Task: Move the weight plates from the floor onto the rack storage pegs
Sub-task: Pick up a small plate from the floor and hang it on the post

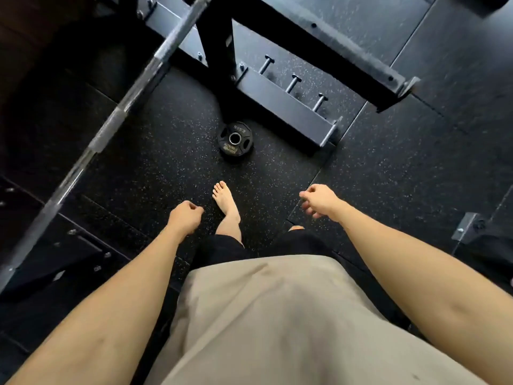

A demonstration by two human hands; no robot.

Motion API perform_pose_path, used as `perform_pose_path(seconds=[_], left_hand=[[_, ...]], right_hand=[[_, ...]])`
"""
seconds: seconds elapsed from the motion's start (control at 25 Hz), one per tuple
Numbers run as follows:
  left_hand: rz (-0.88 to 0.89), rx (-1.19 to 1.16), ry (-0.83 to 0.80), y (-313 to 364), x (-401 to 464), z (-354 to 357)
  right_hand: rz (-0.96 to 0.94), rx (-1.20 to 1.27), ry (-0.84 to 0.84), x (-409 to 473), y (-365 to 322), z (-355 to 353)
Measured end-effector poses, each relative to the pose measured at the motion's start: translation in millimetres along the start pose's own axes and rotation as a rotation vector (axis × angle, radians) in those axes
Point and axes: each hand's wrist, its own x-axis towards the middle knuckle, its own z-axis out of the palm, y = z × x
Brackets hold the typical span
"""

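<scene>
— Black rubber floor (pixel 155 151) everywhere. How far are we?

— I see one plate (pixel 235 141) flat on it, just beside the rack foot (pixel 288 107). Three pegs (pixel 293 83) there are bare — so nothing is stored yet, I judge.

— Hands?

— Left hand (pixel 185 216) and right hand (pixel 319 200) hang loosely curled, holding nothing, well apart from the plate.

— Room?

— Open floor ahead; the barbell (pixel 111 120) crosses on my left.
</scene>
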Motion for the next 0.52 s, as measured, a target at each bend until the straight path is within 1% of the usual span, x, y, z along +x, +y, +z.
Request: perform_pose_path(seconds=[0.12,0.24,0.44,0.52], left_hand=[[0.014,0.060,-0.066,35,70,-14],[0.040,0.139,-0.102,65,147,-6],[0.063,0.312,-0.089,89,310,41],[0.069,0.341,-0.081,93,374,63]], right_hand=[[0.054,0.018,0.003,53,-41,16],[0.096,0.102,-0.026,127,-67,34],[0.126,0.111,-0.023,302,-89,82],[0.125,0.096,-0.017,372,-90,101]])
